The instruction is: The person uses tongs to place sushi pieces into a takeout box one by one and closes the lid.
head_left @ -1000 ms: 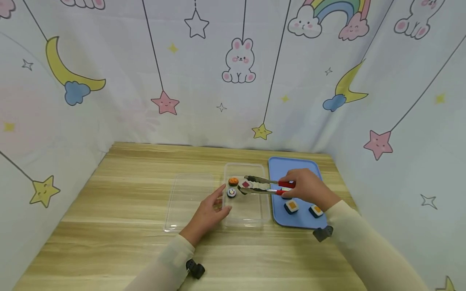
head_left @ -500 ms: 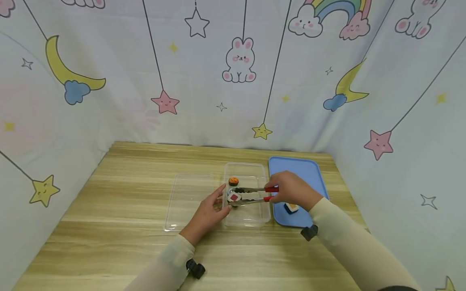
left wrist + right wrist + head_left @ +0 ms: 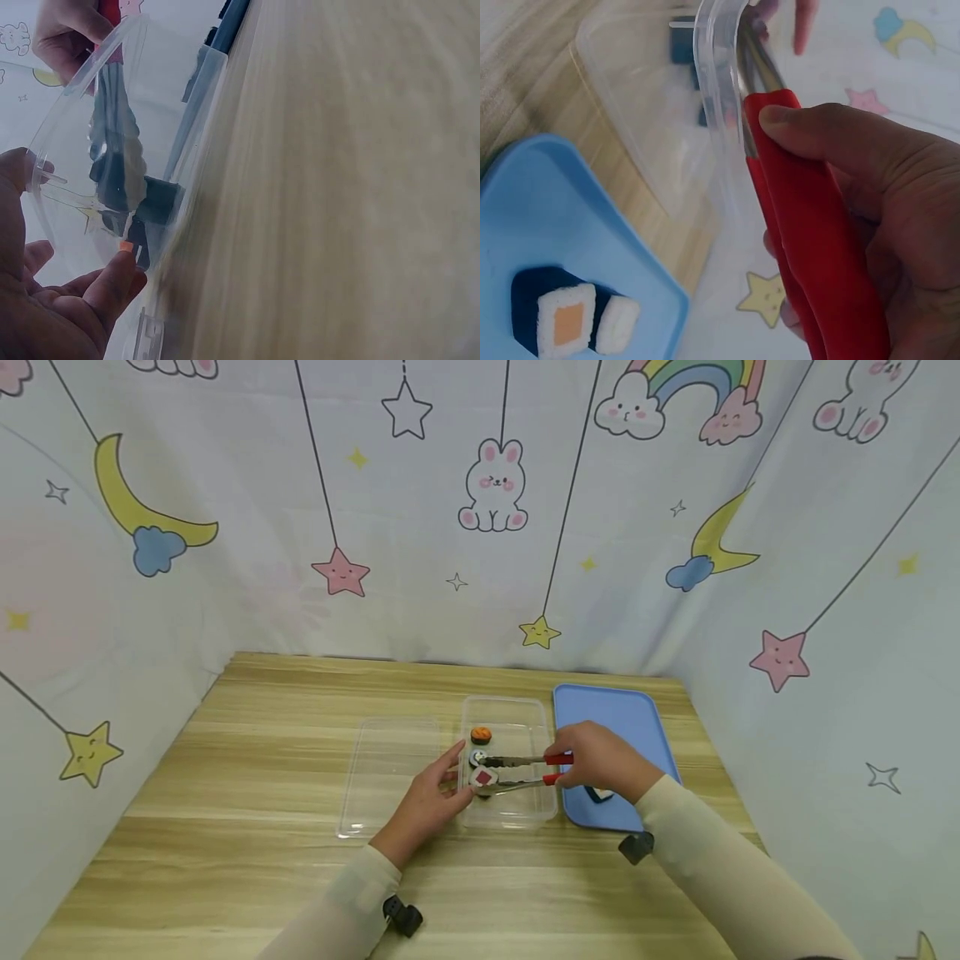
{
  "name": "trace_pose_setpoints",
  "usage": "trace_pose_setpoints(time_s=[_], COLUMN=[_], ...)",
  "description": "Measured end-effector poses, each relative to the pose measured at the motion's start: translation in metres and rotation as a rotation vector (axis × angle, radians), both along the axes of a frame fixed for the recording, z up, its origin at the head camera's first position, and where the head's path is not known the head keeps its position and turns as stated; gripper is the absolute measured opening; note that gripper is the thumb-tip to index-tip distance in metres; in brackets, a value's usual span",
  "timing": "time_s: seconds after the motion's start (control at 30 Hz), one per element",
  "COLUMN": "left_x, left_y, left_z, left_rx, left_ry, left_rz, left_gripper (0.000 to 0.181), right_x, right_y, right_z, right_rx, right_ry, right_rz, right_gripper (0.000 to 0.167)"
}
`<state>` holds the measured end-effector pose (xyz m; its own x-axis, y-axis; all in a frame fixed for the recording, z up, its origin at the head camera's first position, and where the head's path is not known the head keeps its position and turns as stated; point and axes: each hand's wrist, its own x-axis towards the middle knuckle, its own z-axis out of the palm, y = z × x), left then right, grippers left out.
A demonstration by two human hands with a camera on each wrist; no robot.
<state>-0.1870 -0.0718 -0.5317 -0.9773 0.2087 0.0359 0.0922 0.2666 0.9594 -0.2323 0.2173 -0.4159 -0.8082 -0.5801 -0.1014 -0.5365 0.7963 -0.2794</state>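
My right hand grips metal tongs by their red handles. Their tips reach into a clear plastic container, around a toy sushi piece with a red centre low at its left side. Whether the tips still pinch it I cannot tell. Behind it lie a small round sushi roll, partly covered by the tongs, and an orange-topped sushi piece. My left hand rests against the container's left wall, its fingers spread along the side and touching the plastic in the left wrist view.
A blue tray stands close to the container's right side. On it the right wrist view shows an orange-centred sushi piece and a white-faced one. A flat clear lid lies left of the container. Curtains enclose the wooden table.
My right hand has carried the tongs and the red-centred sushi leftward, then slightly toward me, down to the container's left side. The tong arms stand around the piece. My left hand stays put.
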Motion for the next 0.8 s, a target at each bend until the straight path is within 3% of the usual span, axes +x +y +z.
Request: trace_pose_setpoints(time_s=[0.2, 0.43, 0.6, 0.8], left_x=[0.0, 0.0, 0.0, 0.0], left_y=[0.001, 0.001, 0.0, 0.0], left_z=[-0.002, -0.001, -0.001, -0.002], left_rx=[0.003, -0.018, -0.022, -0.016], left_ry=[-0.004, -0.015, -0.01, -0.014], left_rz=[0.004, 0.002, -0.005, 0.0], left_gripper=[0.077, 0.076, 0.076, 0.076], right_x=[0.002, 0.005, 0.013, 0.027], right_y=[0.012, 0.065, 0.114, 0.153], right_z=[0.01, 0.019, 0.011, -0.006], right_rx=[-0.038, -0.14, -0.125, -0.077], right_ry=[0.025, 0.072, 0.031, -0.079], right_rz=[-0.05, -0.259, -0.393, -0.478], right_gripper=[0.038, 0.052, 0.055, 0.059])
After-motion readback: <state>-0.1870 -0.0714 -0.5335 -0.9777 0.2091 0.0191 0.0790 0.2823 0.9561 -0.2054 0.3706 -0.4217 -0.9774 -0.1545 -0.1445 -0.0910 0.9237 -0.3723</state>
